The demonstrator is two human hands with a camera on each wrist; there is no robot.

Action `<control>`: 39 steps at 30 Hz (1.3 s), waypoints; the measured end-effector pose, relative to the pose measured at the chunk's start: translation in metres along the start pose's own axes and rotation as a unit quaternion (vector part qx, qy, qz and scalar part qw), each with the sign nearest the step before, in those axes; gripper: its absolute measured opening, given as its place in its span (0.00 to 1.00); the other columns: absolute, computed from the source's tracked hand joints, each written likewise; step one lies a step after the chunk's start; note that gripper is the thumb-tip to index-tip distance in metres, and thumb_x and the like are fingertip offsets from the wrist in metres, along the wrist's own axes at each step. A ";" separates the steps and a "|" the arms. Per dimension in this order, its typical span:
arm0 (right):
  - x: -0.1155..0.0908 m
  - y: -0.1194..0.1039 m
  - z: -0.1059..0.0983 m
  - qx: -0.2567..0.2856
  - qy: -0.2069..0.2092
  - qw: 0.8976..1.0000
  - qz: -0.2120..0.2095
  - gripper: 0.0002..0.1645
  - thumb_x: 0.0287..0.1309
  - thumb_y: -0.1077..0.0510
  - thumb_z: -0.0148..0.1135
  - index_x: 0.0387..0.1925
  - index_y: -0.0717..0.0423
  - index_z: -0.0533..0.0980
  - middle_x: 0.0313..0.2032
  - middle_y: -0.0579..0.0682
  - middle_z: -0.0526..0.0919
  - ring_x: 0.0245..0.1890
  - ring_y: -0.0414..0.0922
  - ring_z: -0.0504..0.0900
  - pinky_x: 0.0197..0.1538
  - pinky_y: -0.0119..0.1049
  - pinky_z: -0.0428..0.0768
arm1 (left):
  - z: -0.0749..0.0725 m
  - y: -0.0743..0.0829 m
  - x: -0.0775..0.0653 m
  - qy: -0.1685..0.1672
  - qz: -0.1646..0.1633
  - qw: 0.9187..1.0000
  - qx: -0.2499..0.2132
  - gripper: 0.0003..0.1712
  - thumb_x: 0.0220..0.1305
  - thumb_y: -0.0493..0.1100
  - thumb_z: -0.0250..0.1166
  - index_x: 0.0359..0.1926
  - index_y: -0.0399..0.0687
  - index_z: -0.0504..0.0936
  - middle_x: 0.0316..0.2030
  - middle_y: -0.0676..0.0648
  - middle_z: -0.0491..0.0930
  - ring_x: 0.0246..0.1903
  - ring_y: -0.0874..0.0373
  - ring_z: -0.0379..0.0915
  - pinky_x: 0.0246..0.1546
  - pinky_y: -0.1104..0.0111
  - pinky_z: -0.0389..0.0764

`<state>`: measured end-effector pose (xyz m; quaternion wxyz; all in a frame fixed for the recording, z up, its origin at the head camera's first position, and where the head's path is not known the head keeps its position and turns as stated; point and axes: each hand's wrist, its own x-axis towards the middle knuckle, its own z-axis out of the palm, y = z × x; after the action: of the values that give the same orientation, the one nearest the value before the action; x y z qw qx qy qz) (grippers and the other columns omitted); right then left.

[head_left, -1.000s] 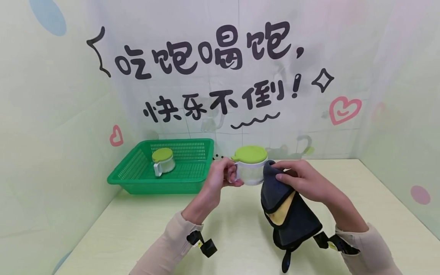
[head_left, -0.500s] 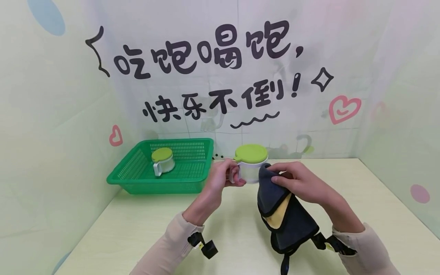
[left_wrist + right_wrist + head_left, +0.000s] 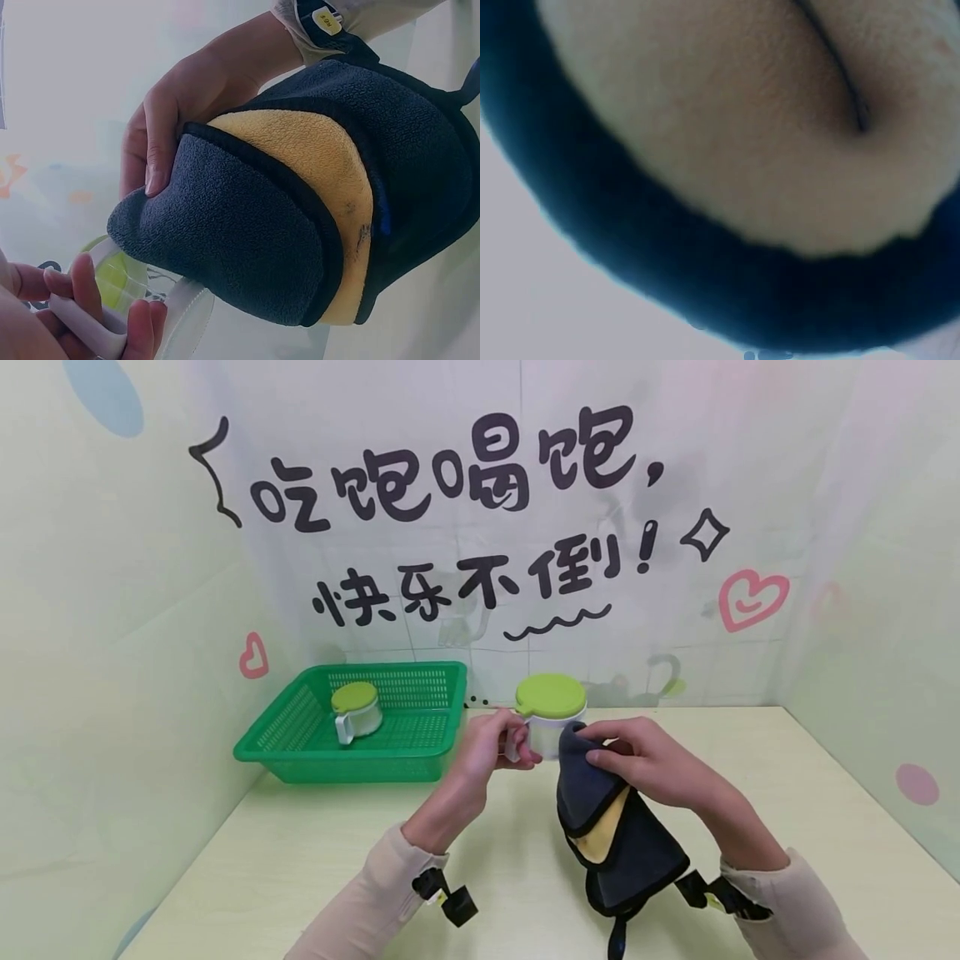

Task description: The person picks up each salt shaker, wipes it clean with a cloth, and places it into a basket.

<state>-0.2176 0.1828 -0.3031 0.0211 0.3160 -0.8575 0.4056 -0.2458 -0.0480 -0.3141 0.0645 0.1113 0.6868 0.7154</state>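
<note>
A clear seasoning jar with a lime-green lid (image 3: pixel 551 695) is held up off the table. My left hand (image 3: pixel 487 742) grips its white handle (image 3: pixel 90 330), fingers curled round it. With thumb and fingers, my right hand (image 3: pixel 654 762) pinches a folded dark grey and yellow cleaning cloth (image 3: pixel 626 839). The cloth's upper edge lies against the jar's right front side and hides part of it; its lower end and loop hang down. In the right wrist view, the cloth's yellow side and dark border (image 3: pixel 742 157) fill most of the picture.
A green plastic basket (image 3: pixel 330 771) stands at the back left of the pale table (image 3: pixel 510 877). Inside it sits a similar jar with a green lid (image 3: pixel 355 697). A printed curtain (image 3: pixel 420 652) closes off the back, with light walls at both sides.
My right hand and the cloth have shifted left across the front of the jar, covering more of it. The jar has moved slightly right in my left hand. The basket is unchanged.
</note>
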 end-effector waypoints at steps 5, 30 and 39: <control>0.000 -0.001 0.003 -0.003 -0.002 1.000 -0.004 0.19 0.65 0.60 0.56 0.55 0.63 0.76 0.52 0.60 0.81 0.45 0.46 0.85 0.45 0.31 0.82 | 0.002 0.000 -0.001 0.001 0.007 1.000 0.010 0.15 0.61 0.44 0.50 0.19 0.43 0.70 0.14 0.51 0.75 0.20 0.56 0.80 0.33 0.64 0.84; 0.008 -0.001 0.015 -0.043 -0.010 0.999 0.001 0.19 0.64 0.61 0.56 0.56 0.58 0.76 0.52 0.58 0.82 0.50 0.50 0.83 0.48 0.41 0.83 | 0.001 -0.008 0.005 -0.018 -0.016 1.000 0.010 0.17 0.62 0.46 0.50 0.21 0.43 0.74 0.17 0.51 0.79 0.23 0.59 0.79 0.32 0.66 0.84; 0.002 0.013 -0.009 -0.055 0.056 0.996 0.029 0.21 0.63 0.63 0.57 0.57 0.65 0.74 0.56 0.64 0.78 0.53 0.58 0.80 0.50 0.48 0.82 | -0.025 0.004 0.010 0.009 -0.003 1.000 -0.029 0.15 0.61 0.45 0.51 0.20 0.44 0.72 0.18 0.49 0.80 0.23 0.55 0.81 0.32 0.65 0.83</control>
<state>-0.2284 0.1942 -0.3052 0.0746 0.2657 -0.8848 0.3755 -0.2611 -0.0697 -0.3100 0.0638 0.1005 0.6665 0.7360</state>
